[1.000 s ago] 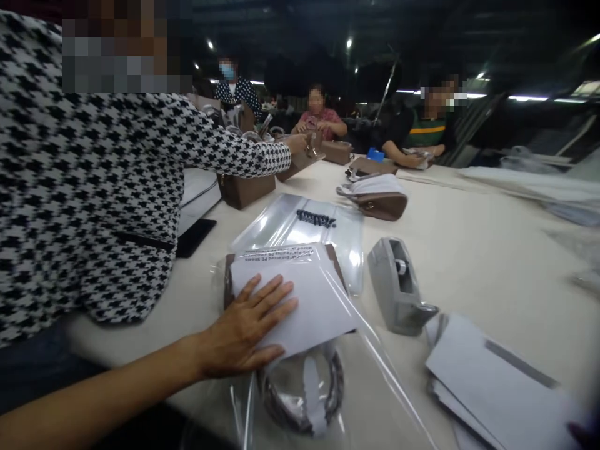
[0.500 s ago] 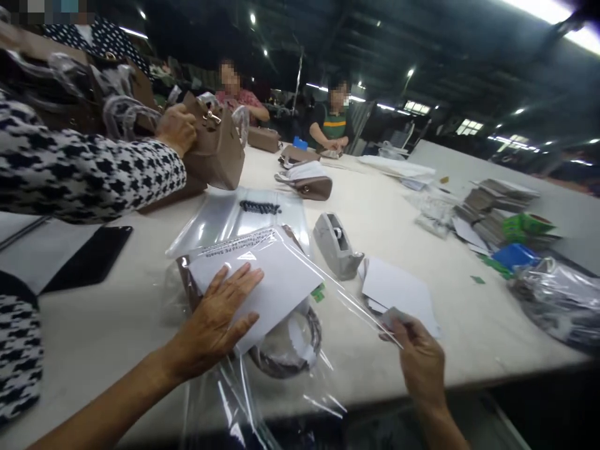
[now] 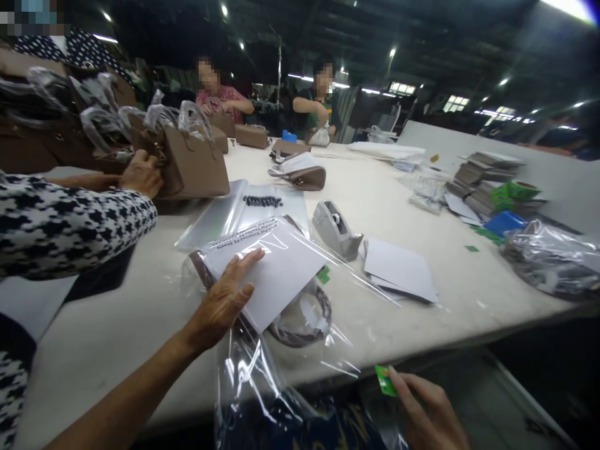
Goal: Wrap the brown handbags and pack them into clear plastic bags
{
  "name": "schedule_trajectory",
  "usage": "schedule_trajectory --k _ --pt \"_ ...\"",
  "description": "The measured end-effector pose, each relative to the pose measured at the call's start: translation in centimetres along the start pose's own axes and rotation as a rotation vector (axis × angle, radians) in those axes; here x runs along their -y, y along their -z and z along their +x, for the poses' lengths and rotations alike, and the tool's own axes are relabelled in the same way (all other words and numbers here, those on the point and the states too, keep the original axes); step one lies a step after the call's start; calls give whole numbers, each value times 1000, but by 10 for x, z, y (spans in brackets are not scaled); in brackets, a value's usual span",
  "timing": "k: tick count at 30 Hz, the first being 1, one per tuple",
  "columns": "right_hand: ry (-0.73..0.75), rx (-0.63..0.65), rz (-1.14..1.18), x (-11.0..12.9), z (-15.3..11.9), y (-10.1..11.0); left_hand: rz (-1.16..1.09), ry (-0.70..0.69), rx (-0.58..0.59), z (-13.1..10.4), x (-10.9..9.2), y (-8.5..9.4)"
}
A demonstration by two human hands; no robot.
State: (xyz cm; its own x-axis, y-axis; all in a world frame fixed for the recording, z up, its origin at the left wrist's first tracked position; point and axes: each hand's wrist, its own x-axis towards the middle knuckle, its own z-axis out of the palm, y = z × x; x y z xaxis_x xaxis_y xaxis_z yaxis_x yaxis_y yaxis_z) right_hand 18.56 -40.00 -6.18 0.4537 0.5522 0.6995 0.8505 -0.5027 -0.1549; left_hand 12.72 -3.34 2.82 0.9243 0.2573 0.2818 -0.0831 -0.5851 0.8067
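My left hand (image 3: 225, 300) rests with fingers stretched out on a white printed sheet (image 3: 281, 269) at the table's near side. Clear plastic (image 3: 248, 362) covers the sheet and hangs over the near table edge. Under them lies a brown handbag, mostly hidden, with its wrapped round handle (image 3: 300, 334) showing on the right. My right hand (image 3: 429, 406) is below the table edge at lower right, pinching a small flat green piece (image 3: 385, 381) between thumb and finger. Its exact kind is unclear.
Beyond the sheet stand a tape dispenser (image 3: 335, 228), stacked white sheets (image 3: 398, 269) and flat clear bags (image 3: 210, 215). A co-worker's hand (image 3: 143, 175) touches a brown handbag (image 3: 194, 159) at left. Shiny plastic (image 3: 553, 256) is heaped at right. Two people work across the table.
My right hand has moved down and toward me from beside the white sheets; the piece in it looked grey before, now green. The co-worker's hand and the handbag have moved left.
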Motion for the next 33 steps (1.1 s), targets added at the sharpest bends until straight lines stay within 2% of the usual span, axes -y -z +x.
schedule_trajectory --k 4,8,11,14,17,20,22,24,27,30,33 --pt "138 -2 138 12 39 -30 -53 32 -10 3 -3 4" --pt "217 -72 255 25 96 -63 -177 36 -50 3 -6 4" --pt "292 -142 300 30 128 -64 -327 44 -86 4 -5 3" --pt "381 -129 266 19 123 -43 -451 27 -141 3 -1 5" --pt "420 -125 135 -4 81 -20 -483 24 -158 3 2 5" --pt "380 24 57 -24 44 -12 -488 10 -141 4 2 5" --pt "336 115 54 -29 39 -16 -522 -23 -135 5 3 5" --pt "306 113 75 -25 50 -27 -567 -51 -140 5 2 6" --pt "307 10 115 -7 83 -46 -639 -53 -156 3 -1 8" --pt "368 -89 168 8 117 -60 -712 -25 -173 2 -5 13" --pt "471 -105 186 4 144 -68 -795 34 -200 3 -7 18"
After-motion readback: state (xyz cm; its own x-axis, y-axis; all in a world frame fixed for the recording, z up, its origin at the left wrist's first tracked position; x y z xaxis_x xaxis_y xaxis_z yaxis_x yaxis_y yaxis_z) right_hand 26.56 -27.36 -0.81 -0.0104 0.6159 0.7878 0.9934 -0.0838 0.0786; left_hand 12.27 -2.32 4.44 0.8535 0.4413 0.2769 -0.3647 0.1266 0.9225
